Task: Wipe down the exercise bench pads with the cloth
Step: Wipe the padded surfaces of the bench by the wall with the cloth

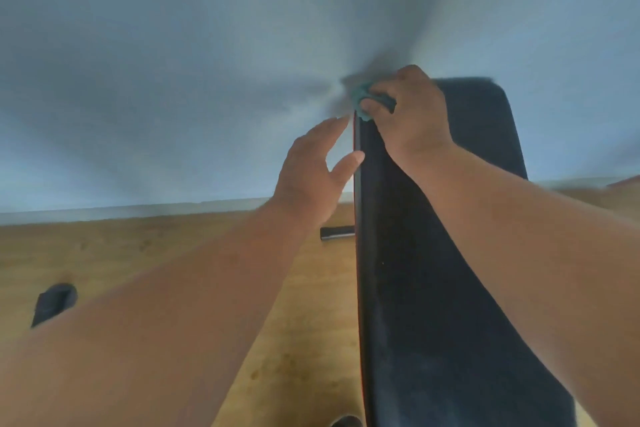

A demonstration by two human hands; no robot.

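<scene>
Our two forearms bare to the frame edge, no sleeves we can see, left hand [313, 173] and right hand [414, 111] ungloved (no rings or watch showing)

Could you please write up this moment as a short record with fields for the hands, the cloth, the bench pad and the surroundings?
right hand: right hand grips the teal cloth at the upper left corner of the pad
left hand: left hand open, fingers straight, beside the pad's left edge; contact cannot be told
bench pad: black bench pad, inclined, red trim along its left edge
floor: wooden floor with a black bar behind the pad and a dark object at the left
background: pale blue wall
</scene>
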